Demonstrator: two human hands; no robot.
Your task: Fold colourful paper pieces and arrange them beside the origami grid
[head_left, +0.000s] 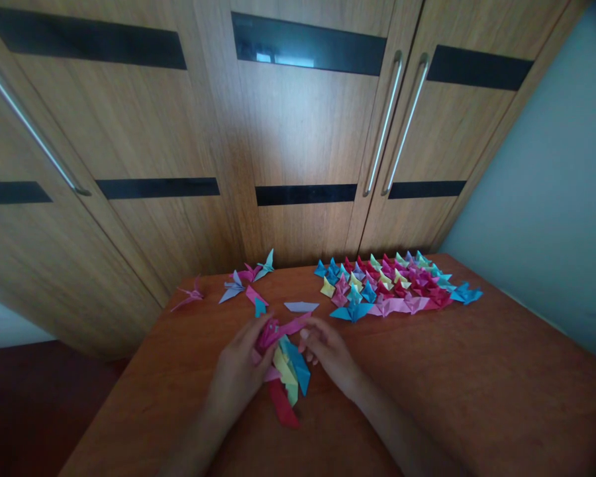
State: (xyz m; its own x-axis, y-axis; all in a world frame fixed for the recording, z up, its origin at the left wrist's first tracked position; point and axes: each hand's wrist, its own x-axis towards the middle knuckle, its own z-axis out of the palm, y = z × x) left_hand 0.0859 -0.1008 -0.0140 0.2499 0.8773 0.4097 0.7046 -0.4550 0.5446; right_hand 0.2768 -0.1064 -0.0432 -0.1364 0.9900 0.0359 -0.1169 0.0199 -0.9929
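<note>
"What's on the left?"
"Paper birds on the table [427,377]. First a pink bird [189,295], then a lilac bird [232,287], then a pale green bird [265,266]. Near them is a blue bit of paper [260,307]."
"And the left hand [239,361]?"
"Its thumb and fingers hold one end of a pink folded paper [292,325]. That paper is up in front, between the two hands."
"What's under it?"
"A little heap — a red paper [283,405], a yellow paper [286,375] and a blue paper [298,366]."
"What about the right hand [329,348]?"
"Its fingertips are at the thin end of the pink folded paper, bent and close together. I can't tell if they pinch it."
"So which step is this?"
"I think the paper is getting its shape, folded or pulled open. The next move seems to need a firm hold on the left and a soft touch on the right — thin ends can rip."
"And far right?"
"Rows of small folded papers [390,281], packed close, in lots of colours."
</note>
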